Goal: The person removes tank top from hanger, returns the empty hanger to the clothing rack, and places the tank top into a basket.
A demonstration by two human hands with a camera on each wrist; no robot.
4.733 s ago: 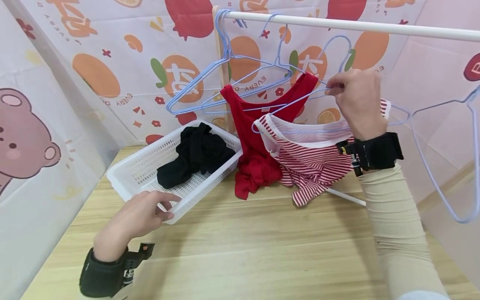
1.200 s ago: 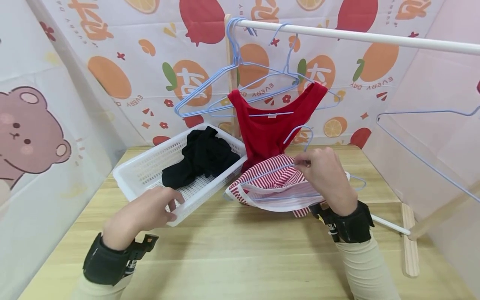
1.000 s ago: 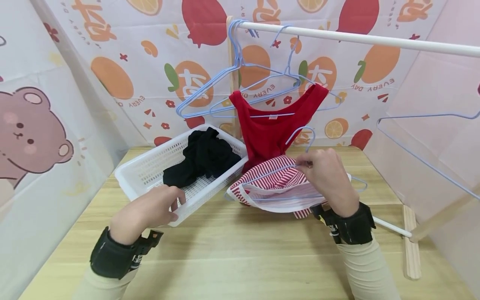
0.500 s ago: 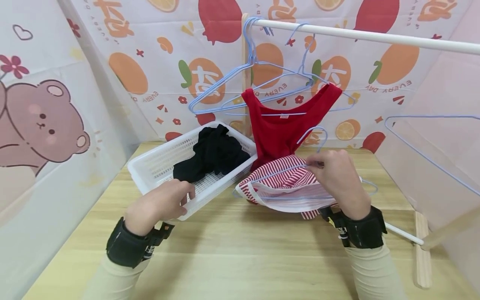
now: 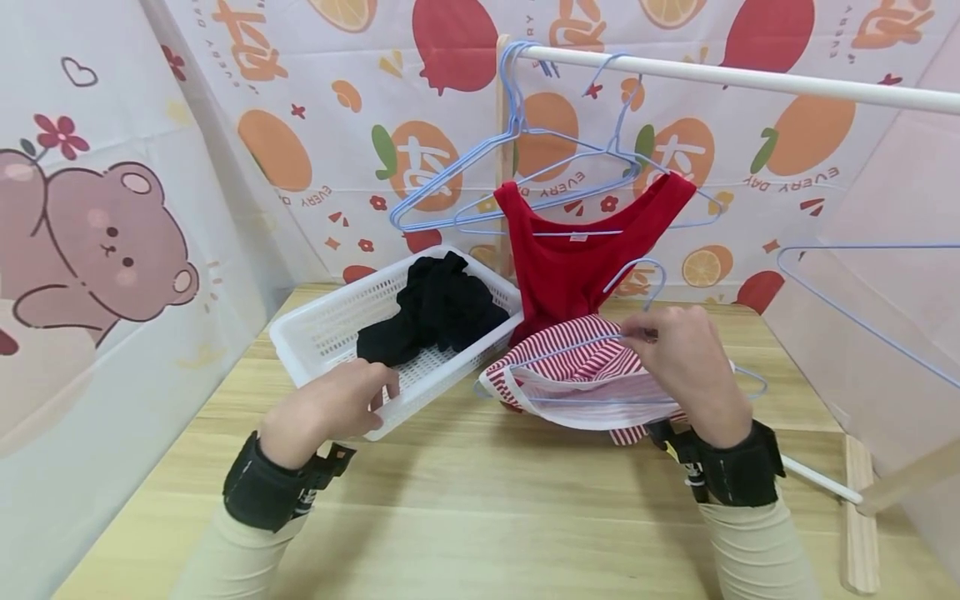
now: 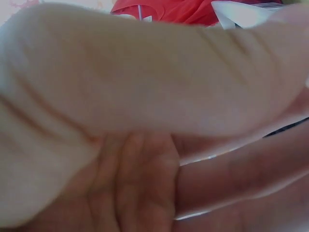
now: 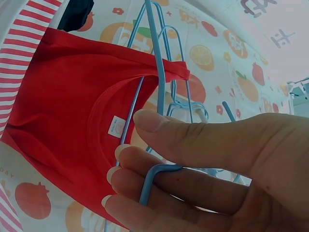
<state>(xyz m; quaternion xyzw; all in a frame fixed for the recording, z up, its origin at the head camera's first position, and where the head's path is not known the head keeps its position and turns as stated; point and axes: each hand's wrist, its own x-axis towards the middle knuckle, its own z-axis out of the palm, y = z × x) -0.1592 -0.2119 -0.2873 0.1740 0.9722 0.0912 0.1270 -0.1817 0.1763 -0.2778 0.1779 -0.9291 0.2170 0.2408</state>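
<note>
In the head view my left hand (image 5: 330, 408) grips the near rim of a white plastic basket (image 5: 318, 321), thumb and fingers on either side. Black clothing (image 5: 442, 308) lies bunched inside the basket. My right hand (image 5: 686, 354) pinches a blue wire hanger (image 5: 647, 260) below its hook, with a red-and-white striped garment (image 5: 607, 358) on it. That garment is tilted low over the table, its white-edged opening towards me. Behind it a red tank top (image 5: 555, 267) hangs on another blue hanger. In the left wrist view the left thumb (image 6: 145, 72) hides most of the basket.
A white rod (image 5: 720, 77) crosses above, with several bare blue hangers (image 5: 450, 162) bunched at its left end. Another bare hanger (image 5: 870, 247) is at the right. The rack's wooden foot (image 5: 861, 533) stands on the wooden table (image 5: 487, 525). Printed cloth surrounds the table.
My right hand has come down from near the rod, lowering and tilting the hanger with the striped garment. Over the last second both hands keep their holds; the head view has turned slightly left.
</note>
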